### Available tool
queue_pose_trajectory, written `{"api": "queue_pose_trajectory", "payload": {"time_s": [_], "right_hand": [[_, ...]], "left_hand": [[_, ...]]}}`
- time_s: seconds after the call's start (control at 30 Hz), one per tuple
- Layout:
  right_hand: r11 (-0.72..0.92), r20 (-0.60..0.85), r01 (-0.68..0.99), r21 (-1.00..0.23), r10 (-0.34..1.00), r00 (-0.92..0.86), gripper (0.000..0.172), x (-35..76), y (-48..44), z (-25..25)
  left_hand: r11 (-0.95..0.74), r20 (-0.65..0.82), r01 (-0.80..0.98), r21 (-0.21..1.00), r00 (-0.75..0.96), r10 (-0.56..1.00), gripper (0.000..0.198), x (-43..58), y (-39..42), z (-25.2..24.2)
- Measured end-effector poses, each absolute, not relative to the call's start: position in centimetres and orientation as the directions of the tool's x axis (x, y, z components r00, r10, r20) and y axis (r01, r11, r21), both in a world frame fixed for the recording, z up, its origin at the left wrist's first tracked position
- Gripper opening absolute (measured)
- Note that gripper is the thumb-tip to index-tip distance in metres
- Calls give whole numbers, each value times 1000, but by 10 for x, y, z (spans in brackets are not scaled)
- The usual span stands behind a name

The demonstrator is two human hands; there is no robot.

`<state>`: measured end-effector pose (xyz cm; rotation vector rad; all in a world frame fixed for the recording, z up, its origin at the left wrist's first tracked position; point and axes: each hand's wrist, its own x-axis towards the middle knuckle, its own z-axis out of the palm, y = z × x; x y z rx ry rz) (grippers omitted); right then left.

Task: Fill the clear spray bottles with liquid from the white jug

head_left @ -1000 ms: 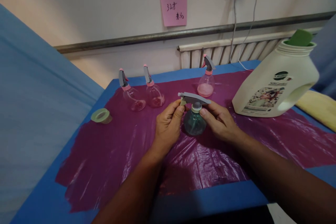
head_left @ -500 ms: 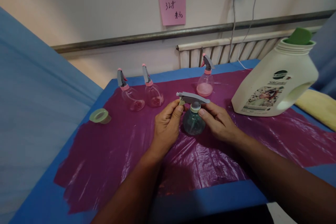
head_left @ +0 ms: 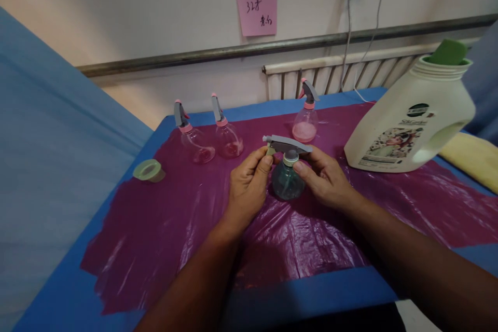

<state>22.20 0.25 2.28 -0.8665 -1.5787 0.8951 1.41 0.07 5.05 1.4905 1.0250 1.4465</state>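
Observation:
Between my hands stands a green see-through spray bottle [head_left: 288,181] with a grey spray head whose nozzle points left. My left hand [head_left: 251,179] pinches the pale trigger below the nozzle, thumb in front. The thumb of my right hand [head_left: 324,176] presses at the bottle's collar, its fingers behind the grey head. Farther back are three clear spray bottles with pink collars: one [head_left: 196,148] at the left, a second [head_left: 229,140] beside it, and a third [head_left: 304,127] behind the green one. Pink liquid shows in all three.
A large cream detergent jug [head_left: 408,114] with a green piece in its mouth stands at right, before a yellow cloth [head_left: 472,155]. A pale green cup-like cap [head_left: 149,170] lies at left. Purple plastic sheeting [head_left: 167,228] covers the blue table; a pipe [head_left: 210,56] crosses the wall.
The view has shifted very slightly. Both hands keep the same hold on the green spray bottle, and the other things stay where they were.

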Motion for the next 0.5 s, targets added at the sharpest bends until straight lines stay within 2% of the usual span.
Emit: {"api": "queue_pose_trajectory", "payload": {"time_s": [0.13, 0.3, 0.5], "right_hand": [[452, 442, 15, -892, 878, -181, 43, 222, 3, 22], [424, 401, 127, -896, 899, -177, 43, 224, 0, 23], [453, 439, 28, -891, 877, -194, 45, 222, 2, 23]], "left_hand": [[-349, 349, 17, 937, 19, 937, 25, 14, 1, 50], [-353, 353, 12, 936, 23, 935, 24, 14, 0, 52], [-352, 352, 21, 936, 20, 936, 26, 14, 1, 50]]}}
